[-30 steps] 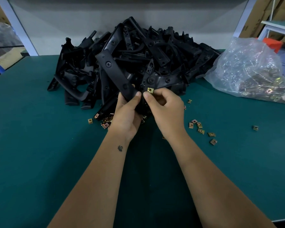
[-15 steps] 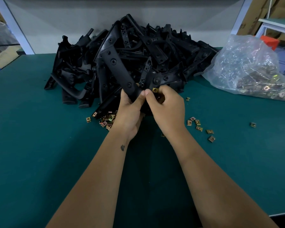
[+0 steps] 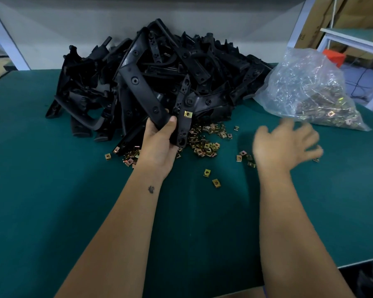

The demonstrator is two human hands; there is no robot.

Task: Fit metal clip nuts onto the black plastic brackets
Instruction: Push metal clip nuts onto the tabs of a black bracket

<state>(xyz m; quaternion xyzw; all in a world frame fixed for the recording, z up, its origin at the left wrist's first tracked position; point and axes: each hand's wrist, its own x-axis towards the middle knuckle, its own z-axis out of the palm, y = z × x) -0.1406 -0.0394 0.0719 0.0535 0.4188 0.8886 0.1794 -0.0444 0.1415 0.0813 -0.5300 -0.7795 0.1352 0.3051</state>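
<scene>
My left hand (image 3: 159, 145) grips a long black plastic bracket (image 3: 146, 95) above the table, thumb across its lower end. A brass clip nut (image 3: 188, 114) sits fitted on the bracket's right arm. My right hand (image 3: 284, 145) is blurred, fingers spread, hovering over loose clip nuts (image 3: 205, 145) scattered on the green table. It holds nothing that I can see.
A big heap of black brackets (image 3: 202, 67) fills the back middle of the green table (image 3: 52, 201). A clear plastic bag of clip nuts (image 3: 310, 93) lies at the right. Two single nuts (image 3: 211, 177) lie between my forearms. The table's front right edge is near my right elbow.
My right hand let go of the clip nut on the bracket and swung right, opening over the loose nuts. My left hand keeps its hold on the bracket.
</scene>
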